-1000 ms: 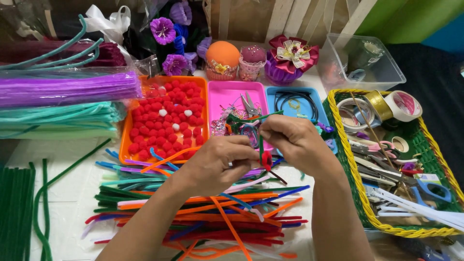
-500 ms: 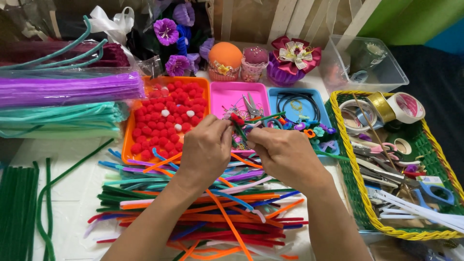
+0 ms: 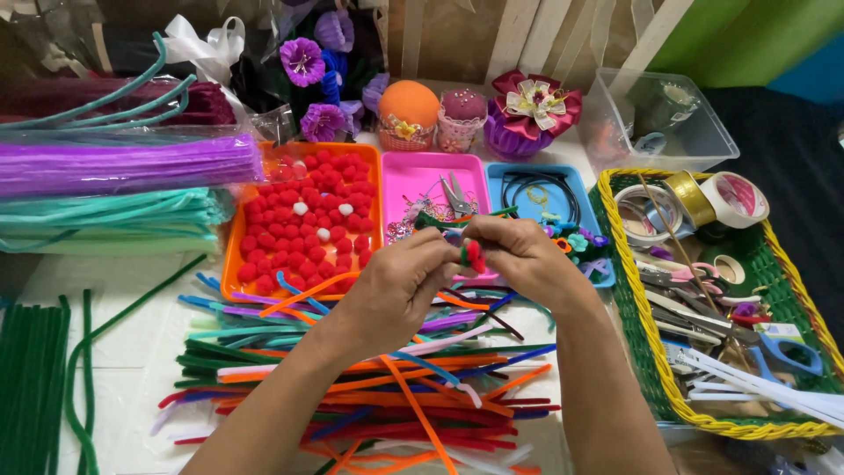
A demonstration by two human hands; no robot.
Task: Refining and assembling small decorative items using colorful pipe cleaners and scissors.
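Just left of the grip sat an orange tray (image 3: 255,280) of red pompoms, behind it a pink tray (image 3: 413,176) with scissors, right of it a green-and-yellow basket (image 3: 646,352) of tape rolls, below it loose pipe cleaners (image 3: 387,396) on the tabletop (image 3: 132,352).

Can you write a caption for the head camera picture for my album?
Both hands, left and right, hold a small red pompom piece above a pile of pipe cleaners.

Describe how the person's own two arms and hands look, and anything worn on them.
Both forearms are bare as far as the picture shows: no sleeves, gloves, watch or bracelets in view. The left hand and right hand show no rings on the visible fingers. Nails look short and unpainted, though they are too small to be sure.
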